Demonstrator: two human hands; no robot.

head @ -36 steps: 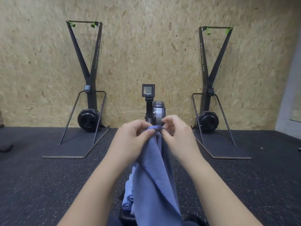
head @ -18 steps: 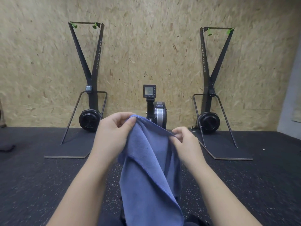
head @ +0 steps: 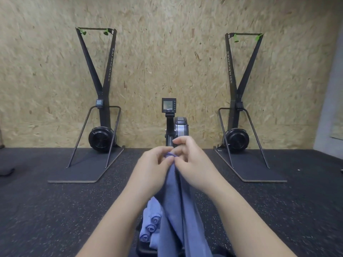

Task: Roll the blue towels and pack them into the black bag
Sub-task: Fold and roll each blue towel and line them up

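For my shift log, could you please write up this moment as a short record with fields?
setting: gym floor of black speckled rubber, chipboard wall
left hand: pinches the top edge of the hanging blue terry towel
right hand: pinches the same edge, close beside the left hand
towel state: hangs down in folds, not yet rolled
rolled blue towels: several, stacked below the hands
black bag: cannot tell
background: two black ski machines, a rower monitor

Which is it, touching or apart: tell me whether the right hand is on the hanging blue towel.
Touching. The head view shows the right hand pinching the top edge of the hanging blue towel, fingertips meeting the left hand on the same edge.
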